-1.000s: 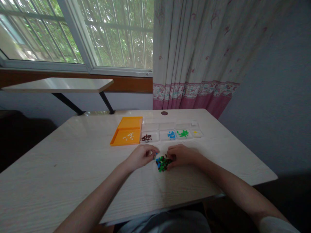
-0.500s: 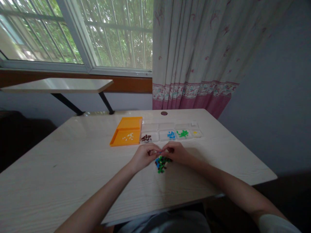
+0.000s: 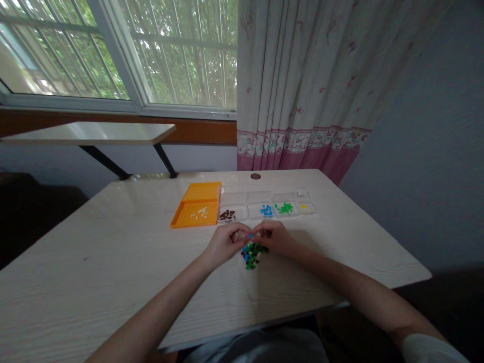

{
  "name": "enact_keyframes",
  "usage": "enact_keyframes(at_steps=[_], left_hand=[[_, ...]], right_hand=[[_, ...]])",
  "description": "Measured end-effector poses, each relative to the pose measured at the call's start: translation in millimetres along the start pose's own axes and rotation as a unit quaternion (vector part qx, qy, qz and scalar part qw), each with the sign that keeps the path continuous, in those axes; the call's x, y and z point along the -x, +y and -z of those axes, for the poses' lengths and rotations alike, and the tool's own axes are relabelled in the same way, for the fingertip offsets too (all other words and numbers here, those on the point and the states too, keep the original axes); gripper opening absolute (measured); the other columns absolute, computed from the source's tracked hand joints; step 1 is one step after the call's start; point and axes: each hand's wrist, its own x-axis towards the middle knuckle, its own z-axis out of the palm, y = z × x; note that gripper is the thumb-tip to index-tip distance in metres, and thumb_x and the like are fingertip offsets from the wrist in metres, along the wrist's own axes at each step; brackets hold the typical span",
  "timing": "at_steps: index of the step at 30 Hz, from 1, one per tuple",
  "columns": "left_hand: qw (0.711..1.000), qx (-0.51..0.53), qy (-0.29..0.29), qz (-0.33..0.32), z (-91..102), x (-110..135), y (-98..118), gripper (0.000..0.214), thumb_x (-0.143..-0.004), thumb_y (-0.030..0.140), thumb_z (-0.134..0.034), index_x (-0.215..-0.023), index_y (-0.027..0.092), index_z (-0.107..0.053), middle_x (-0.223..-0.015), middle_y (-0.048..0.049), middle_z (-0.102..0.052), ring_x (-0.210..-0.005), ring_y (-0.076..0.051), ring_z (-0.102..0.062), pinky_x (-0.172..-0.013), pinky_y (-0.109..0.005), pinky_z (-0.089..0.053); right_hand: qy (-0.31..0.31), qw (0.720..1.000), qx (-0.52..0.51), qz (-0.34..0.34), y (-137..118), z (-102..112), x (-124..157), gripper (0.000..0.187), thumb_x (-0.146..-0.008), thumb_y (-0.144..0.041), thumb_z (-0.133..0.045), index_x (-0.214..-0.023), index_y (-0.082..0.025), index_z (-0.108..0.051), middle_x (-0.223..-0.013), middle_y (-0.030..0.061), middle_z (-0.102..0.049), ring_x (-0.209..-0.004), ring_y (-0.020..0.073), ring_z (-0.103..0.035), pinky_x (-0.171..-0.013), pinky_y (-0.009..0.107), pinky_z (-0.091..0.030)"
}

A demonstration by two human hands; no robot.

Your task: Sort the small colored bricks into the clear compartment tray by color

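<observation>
My left hand (image 3: 227, 243) and my right hand (image 3: 275, 238) meet over the table, fingertips pinched together from either side. Between them a small blue block (image 3: 250, 236) shows; both hands appear to grip it, though the fingers hide much of it. Just below the fingertips lies a pile of small mixed blocks (image 3: 251, 257) in green, blue, brown and white. My fingers cover the pile's upper edge.
Beyond my hands, an open orange case (image 3: 204, 191) holds small white pieces. Beside it, clear lidded boxes (image 3: 242, 207) hold brown, blue, green and yellow pieces separately. A raised shelf (image 3: 91, 132) stands at the back left of the table (image 3: 124, 262).
The blue block between my fingertips shows more clearly now than half a second ago. My hands have barely moved, and the pile and boxes look the same.
</observation>
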Motion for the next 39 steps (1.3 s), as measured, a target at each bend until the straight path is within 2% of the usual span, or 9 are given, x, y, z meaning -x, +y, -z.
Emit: enact_keyframes(at_steps=[5,9,12,19,28,32,36,39], left_hand=[[0.999,-0.031,-0.025,0.003,11.6,-2,-1,0.012,-0.075,0.021,-0.055,-0.082,0.014,-0.061,-0.058,0.0034,-0.051,-0.050,-0.006,-0.040,-0.046,-0.016,-0.030],[0.990,-0.089,-0.105,-0.036,30.4,-2,-3,0.012,-0.075,0.018,-0.052,-0.079,0.016,-0.063,-0.076,-0.0024,-0.062,-0.066,-0.010,-0.052,-0.060,-0.019,-0.040],[0.979,-0.124,-0.155,-0.047,37.1,0,-5,0.014,-0.076,0.020,-0.051,-0.080,0.017,-0.063,-0.078,-0.0034,-0.064,-0.071,-0.012,-0.055,-0.066,-0.021,-0.042],[0.959,-0.186,-0.196,-0.081,31.5,2,-5,0.017,-0.077,0.019,-0.049,-0.086,0.019,-0.065,-0.084,-0.0035,-0.063,-0.077,-0.013,-0.057,-0.069,-0.020,-0.042],[0.959,-0.172,-0.206,-0.089,29.1,3,-6,0.017,-0.079,0.015,-0.046,-0.082,0.018,-0.063,-0.079,-0.0018,-0.063,-0.073,-0.012,-0.056,-0.066,-0.019,-0.041],[0.963,-0.163,-0.201,-0.077,28.3,3,-4,0.015,-0.077,0.015,-0.048,-0.079,0.018,-0.063,-0.075,-0.0012,-0.063,-0.067,-0.011,-0.055,-0.061,-0.018,-0.040],[0.968,-0.140,-0.192,-0.077,28.5,2,-1,0.013,-0.076,0.014,-0.050,-0.079,0.017,-0.062,-0.077,-0.0011,-0.063,-0.068,-0.011,-0.055,-0.063,-0.018,-0.040],[0.979,-0.112,-0.152,-0.074,28.3,1,0,0.012,-0.076,0.013,-0.050,-0.078,0.016,-0.062,-0.079,-0.0019,-0.063,-0.070,-0.010,-0.054,-0.065,-0.019,-0.041]], right_hand=[[0.039,0.996,0.054,0.058,3,8,-1,0.016,-0.078,-0.032,-0.058,-0.082,-0.019,-0.066,-0.062,-0.0002,-0.059,-0.050,0.0082,-0.047,-0.050,0.019,-0.038],[0.092,0.982,0.113,0.121,8,25,-3,0.016,-0.082,-0.030,-0.054,-0.087,-0.020,-0.065,-0.069,0.0020,-0.064,-0.057,0.0101,-0.053,-0.056,0.021,-0.042],[0.134,0.970,0.138,0.149,11,36,-3,0.014,-0.082,-0.026,-0.053,-0.089,-0.020,-0.065,-0.076,0.0032,-0.066,-0.062,0.0106,-0.057,-0.059,0.021,-0.045],[0.162,0.960,0.151,0.169,12,41,-4,0.013,-0.081,-0.024,-0.055,-0.088,-0.020,-0.064,-0.075,0.0037,-0.067,-0.065,0.0115,-0.060,-0.061,0.022,-0.047],[0.163,0.958,0.156,0.179,13,43,-4,0.012,-0.081,-0.024,-0.055,-0.088,-0.020,-0.064,-0.076,0.0034,-0.067,-0.066,0.0110,-0.060,-0.063,0.021,-0.047],[0.166,0.960,0.171,0.145,20,43,-6,0.013,-0.080,-0.027,-0.056,-0.085,-0.019,-0.065,-0.075,0.0030,-0.066,-0.066,0.0109,-0.059,-0.062,0.021,-0.046],[0.135,0.970,0.201,0.037,34,43,-8,0.016,-0.080,-0.029,-0.055,-0.087,-0.019,-0.065,-0.079,0.0036,-0.065,-0.068,0.0120,-0.058,-0.063,0.022,-0.045],[0.115,0.966,0.229,-0.041,46,44,-10,0.018,-0.080,-0.029,-0.054,-0.089,-0.020,-0.066,-0.081,0.0031,-0.064,-0.069,0.0133,-0.058,-0.064,0.024,-0.044]])
